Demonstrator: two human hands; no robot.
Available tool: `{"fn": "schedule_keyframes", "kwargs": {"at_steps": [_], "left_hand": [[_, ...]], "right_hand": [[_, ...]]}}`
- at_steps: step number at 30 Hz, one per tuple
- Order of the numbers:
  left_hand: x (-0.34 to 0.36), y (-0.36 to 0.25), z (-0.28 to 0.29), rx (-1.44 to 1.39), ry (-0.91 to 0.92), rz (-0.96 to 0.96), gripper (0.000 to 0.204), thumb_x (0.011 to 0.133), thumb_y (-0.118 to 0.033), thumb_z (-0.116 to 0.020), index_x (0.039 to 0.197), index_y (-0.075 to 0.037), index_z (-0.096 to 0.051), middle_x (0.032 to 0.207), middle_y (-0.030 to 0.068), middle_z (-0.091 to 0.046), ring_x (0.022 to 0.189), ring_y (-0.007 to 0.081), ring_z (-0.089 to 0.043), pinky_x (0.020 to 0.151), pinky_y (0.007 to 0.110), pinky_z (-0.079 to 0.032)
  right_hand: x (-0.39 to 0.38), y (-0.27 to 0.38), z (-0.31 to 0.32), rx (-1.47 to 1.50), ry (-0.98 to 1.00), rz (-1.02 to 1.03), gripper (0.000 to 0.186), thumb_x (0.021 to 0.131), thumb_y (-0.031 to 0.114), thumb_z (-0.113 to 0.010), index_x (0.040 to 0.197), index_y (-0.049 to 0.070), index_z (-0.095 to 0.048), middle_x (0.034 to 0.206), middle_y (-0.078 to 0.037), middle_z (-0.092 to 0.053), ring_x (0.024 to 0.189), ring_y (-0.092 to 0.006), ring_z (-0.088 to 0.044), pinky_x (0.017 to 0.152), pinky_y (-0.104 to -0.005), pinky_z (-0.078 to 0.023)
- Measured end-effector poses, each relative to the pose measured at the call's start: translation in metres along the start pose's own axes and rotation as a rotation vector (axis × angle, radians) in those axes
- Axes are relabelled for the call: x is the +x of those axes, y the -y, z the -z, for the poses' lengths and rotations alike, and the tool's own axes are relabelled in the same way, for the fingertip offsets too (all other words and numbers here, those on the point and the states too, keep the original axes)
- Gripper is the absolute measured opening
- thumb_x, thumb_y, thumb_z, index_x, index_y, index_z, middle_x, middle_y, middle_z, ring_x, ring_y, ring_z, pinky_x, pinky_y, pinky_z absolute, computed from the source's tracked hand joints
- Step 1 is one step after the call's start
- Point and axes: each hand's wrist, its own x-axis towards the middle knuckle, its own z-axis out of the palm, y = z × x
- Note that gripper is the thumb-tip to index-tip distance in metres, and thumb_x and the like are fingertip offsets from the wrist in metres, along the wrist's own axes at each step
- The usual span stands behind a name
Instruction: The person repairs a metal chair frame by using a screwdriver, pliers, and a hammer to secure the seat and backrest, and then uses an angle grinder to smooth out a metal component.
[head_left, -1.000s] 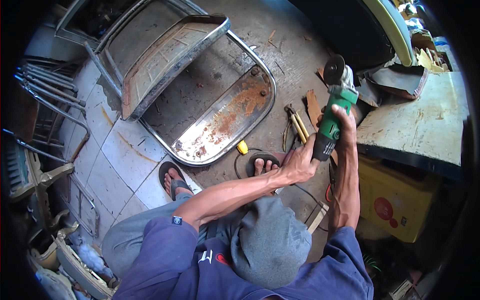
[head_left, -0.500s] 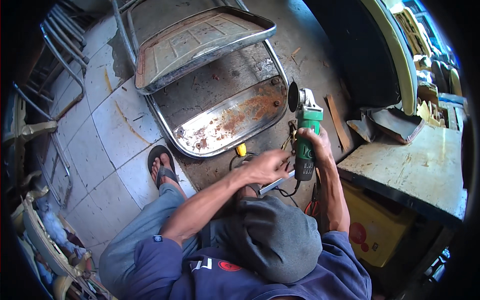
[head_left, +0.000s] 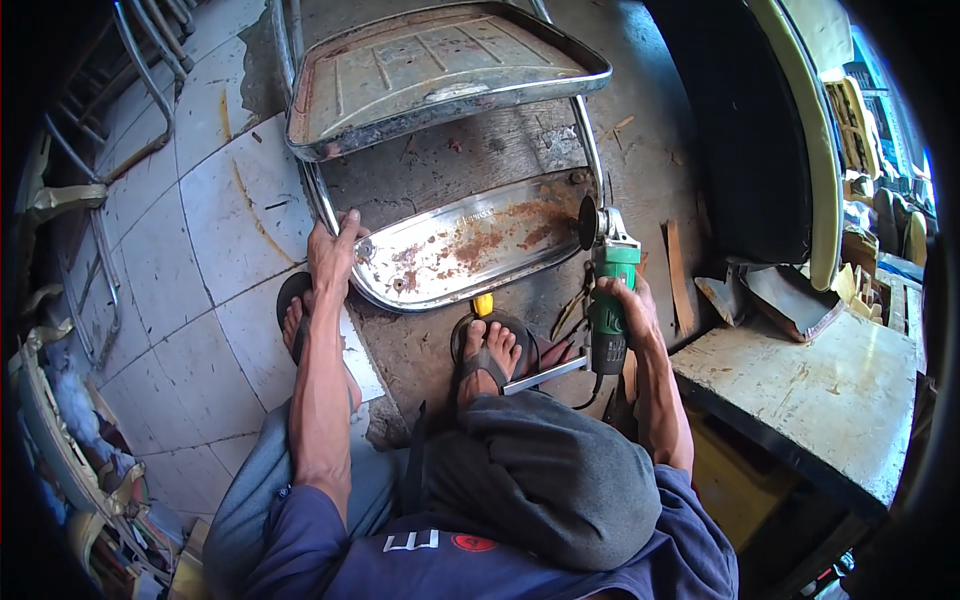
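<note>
My left hand [head_left: 332, 255] is closed round the chrome tube at the left side of a metal chair frame [head_left: 322, 195]. The chair lies on the floor in front of me, its rusty shiny back panel [head_left: 455, 245] nearest and its ribbed, worn seat pan [head_left: 450, 75] beyond. In my right hand [head_left: 640, 312] is a green and black angle grinder [head_left: 615, 265], held upright by its body. Its dark disc [head_left: 587, 222] stands at the right end of the back panel; whether the two touch I cannot tell.
A wooden table [head_left: 800, 385] stands at my right with curved scraps on it. Behind it leans a large dark padded piece [head_left: 725, 130]. A yellow object [head_left: 483, 304] lies by the panel's lower edge, near my foot. More tubular frames [head_left: 145, 75] stand at far left.
My left hand has moved from beside the grinder out to the left and has taken hold of the chair's tube. The grinder stays in my right hand. My view has shifted a little.
</note>
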Motion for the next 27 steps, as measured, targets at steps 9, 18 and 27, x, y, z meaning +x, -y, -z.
{"fn": "schedule_keyframes", "kwargs": {"at_steps": [9,18,27], "left_hand": [[-0.011,-0.017,-0.004,0.091,-0.033,-0.065,0.03,0.098,-0.03,-0.067,0.103,-0.001,-0.06,0.079,0.0077,-0.069,0.072,0.0134,-0.061,0.068,0.031,-0.049],[-0.015,-0.021,-0.01,0.018,-0.009,-0.106,0.026,0.098,-0.024,-0.068,0.106,-0.002,-0.06,0.083,0.0088,-0.068,0.075,0.0139,-0.062,0.07,0.03,-0.05],[-0.023,-0.03,-0.015,-0.105,-0.002,-0.066,0.022,0.098,-0.022,-0.068,0.105,-0.002,-0.06,0.084,0.0075,-0.067,0.078,0.0139,-0.062,0.075,0.03,-0.05]], "right_hand": [[0.0,-0.002,0.002,-0.013,0.019,-0.016,0.049,0.082,0.033,-0.073,0.117,0.001,-0.058,0.088,-0.01,-0.066,0.07,-0.0203,-0.067,0.062,-0.0339,-0.057],[0.007,-0.005,0.003,-0.004,0.028,-0.034,0.05,0.083,0.034,-0.074,0.117,0.001,-0.058,0.088,-0.01,-0.066,0.069,-0.0201,-0.067,0.062,-0.0339,-0.057],[0.015,-0.009,0.005,-0.004,0.041,-0.062,0.048,0.084,0.034,-0.072,0.114,0.001,-0.057,0.089,-0.01,-0.066,0.069,-0.0205,-0.067,0.062,-0.0341,-0.057]]}}
